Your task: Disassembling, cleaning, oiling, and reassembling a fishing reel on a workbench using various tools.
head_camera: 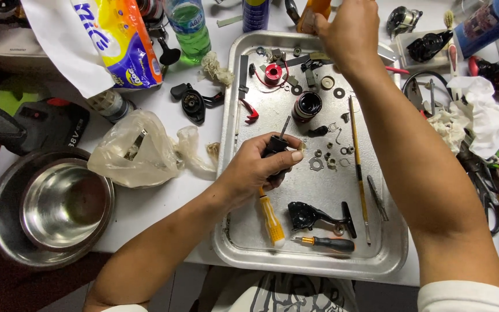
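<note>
The left hand [258, 167] is gripping a small black reel part [274, 147] over the metal tray [388, 254]. The right hand [345, 29] is reaching far past it, closing on an orange bottle [313, 8]. It looks like the oiling step; the bottle must come carefully to the part.

The left hand [258, 164] is curled in a closed grip, thumb pressed along the top, its bare forearm running down toward the lower left. The right hand [345, 32] reaches far beyond the left hand, fingers bunched, its forearm stretched long from a white sleeve.
</note>
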